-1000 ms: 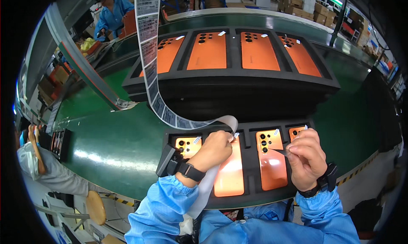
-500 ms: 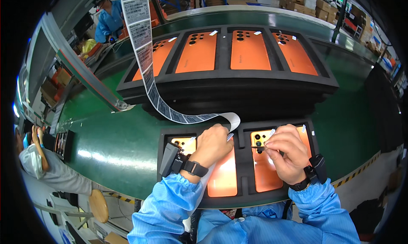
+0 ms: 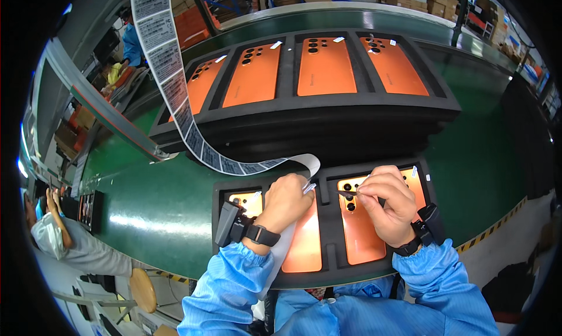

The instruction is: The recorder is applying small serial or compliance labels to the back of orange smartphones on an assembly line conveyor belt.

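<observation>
From the head camera I see my left hand (image 3: 291,196) curled around the end of a long label strip (image 3: 175,96). The strip is white with small dark printed squares, and it curls down from far left to my hand. My right hand (image 3: 386,204) pinches thin tweezers (image 3: 346,192) over an orange phone (image 3: 366,227). The phone is bright orange and shiny, with round black camera holes near its top. It lies in the near black tray (image 3: 328,230), right of the middle. A far tray (image 3: 304,110) holds four more orange phones on the green belt (image 3: 468,160).
</observation>
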`<state>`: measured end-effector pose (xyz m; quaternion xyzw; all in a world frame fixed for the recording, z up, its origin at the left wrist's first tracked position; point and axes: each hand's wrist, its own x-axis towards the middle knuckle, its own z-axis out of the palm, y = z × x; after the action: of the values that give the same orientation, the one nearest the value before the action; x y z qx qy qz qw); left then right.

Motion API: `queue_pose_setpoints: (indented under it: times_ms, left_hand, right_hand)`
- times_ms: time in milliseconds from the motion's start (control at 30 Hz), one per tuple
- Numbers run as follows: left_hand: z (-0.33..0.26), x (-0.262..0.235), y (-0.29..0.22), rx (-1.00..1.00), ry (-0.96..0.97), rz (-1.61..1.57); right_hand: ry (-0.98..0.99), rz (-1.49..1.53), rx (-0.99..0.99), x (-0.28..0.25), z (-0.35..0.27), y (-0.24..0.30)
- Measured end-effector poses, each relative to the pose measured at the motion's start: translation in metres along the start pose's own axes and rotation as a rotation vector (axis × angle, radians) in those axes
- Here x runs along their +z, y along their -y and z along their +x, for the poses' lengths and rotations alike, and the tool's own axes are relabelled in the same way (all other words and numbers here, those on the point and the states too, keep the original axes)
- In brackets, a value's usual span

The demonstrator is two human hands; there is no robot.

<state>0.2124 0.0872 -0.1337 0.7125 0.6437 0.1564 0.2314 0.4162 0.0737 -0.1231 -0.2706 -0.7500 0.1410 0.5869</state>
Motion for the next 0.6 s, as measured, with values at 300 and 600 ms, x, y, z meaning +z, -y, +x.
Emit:
queue_pose_setpoints:
  times_ms: [300,600]
  left_hand:
    - [-0.002,0.01,0.015,0.151,-0.132,-0.067]
    - [0.005,0.008,0.019,0.019,-0.031,-0.193]
  right_hand:
    - [-0.02,0.003,0.011,0.0,-0.001,0.0]
    - [-0.041,0.001,0.008,-0.001,-0.001,0.0]
